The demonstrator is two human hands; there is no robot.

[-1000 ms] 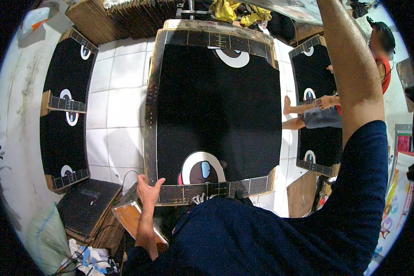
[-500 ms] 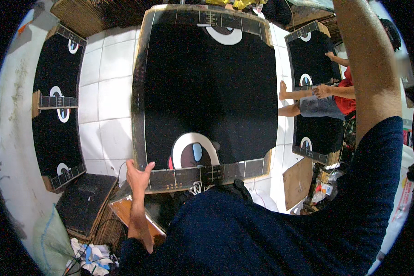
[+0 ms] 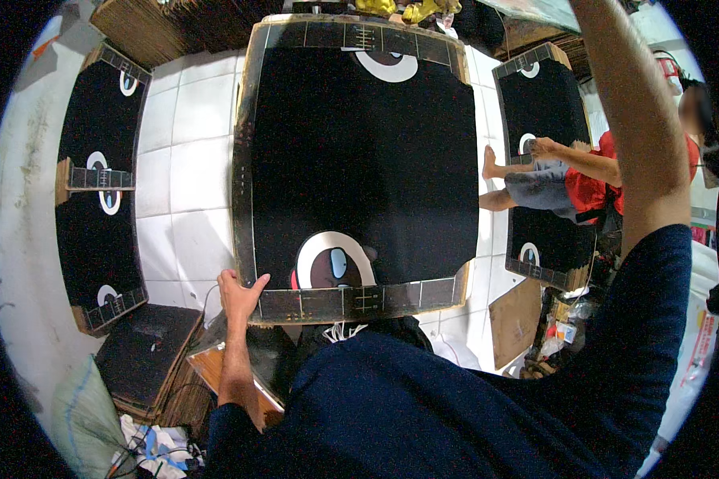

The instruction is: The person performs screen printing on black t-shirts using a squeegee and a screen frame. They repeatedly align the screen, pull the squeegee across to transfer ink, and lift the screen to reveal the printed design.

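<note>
A large black panel (image 3: 359,160) printed with cartoon eyes lies on a stack in front of me. Dark strips with white grid lines, such as the near strip (image 3: 359,302), frame its edges. My left hand (image 3: 241,295) rests on its near left corner, thumb spread over the top and the other fingers by the outer edge. The hand looks open; its fingertips are partly hidden. My right arm (image 3: 643,128) is raised and runs out past the top edge of the picture, so the right hand is out of sight.
Similar black panels lie at the left (image 3: 104,239) and at the right (image 3: 547,104). At the right a person in a red shirt (image 3: 595,180) stands beside them. A dark board stack (image 3: 148,343), a brown board (image 3: 514,319) and scraps (image 3: 164,447) lie about. White floor tiles (image 3: 192,168) show between.
The person at the right has drawn a hand back from the far panel and shifted. My left hand stays at the corner, and my right arm is still raised.
</note>
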